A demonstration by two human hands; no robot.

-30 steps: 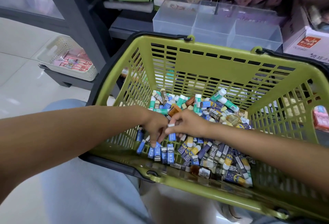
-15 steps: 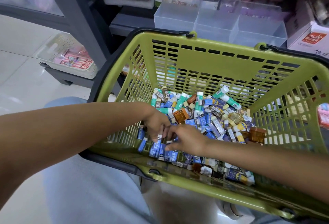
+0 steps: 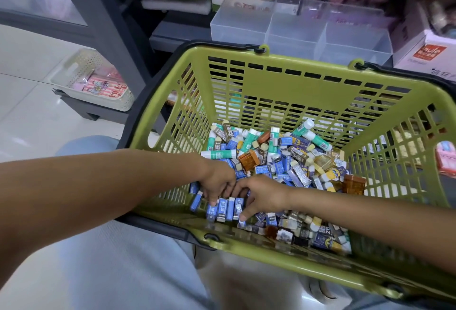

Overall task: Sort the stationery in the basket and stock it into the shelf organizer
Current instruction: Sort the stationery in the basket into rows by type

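A green shopping basket (image 3: 271, 82) rests on my lap, its floor covered with several small erasers (image 3: 291, 159) in blue, teal, amber and dark wrappers. At the basket's near left wall, blue erasers (image 3: 223, 209) stand side by side in a row. My left hand (image 3: 218, 184) curls over the left end of that row, fingers gripping the erasers. My right hand (image 3: 261, 195) lies against the row's right end with fingers spread and the forefinger pointing down. A clear shelf organizer (image 3: 296, 31) with three compartments sits on the shelf behind the basket.
A white perforated tray (image 3: 93, 80) with pink packets sits low at the left on a dark shelf base. A white box (image 3: 424, 55) stands right of the organizer, with plush items on the shelf above. Tiled floor lies at the left.
My right hand carried a blue eraser down to the row and set it at the right end. Both hands have shifted toward the basket's near wall.
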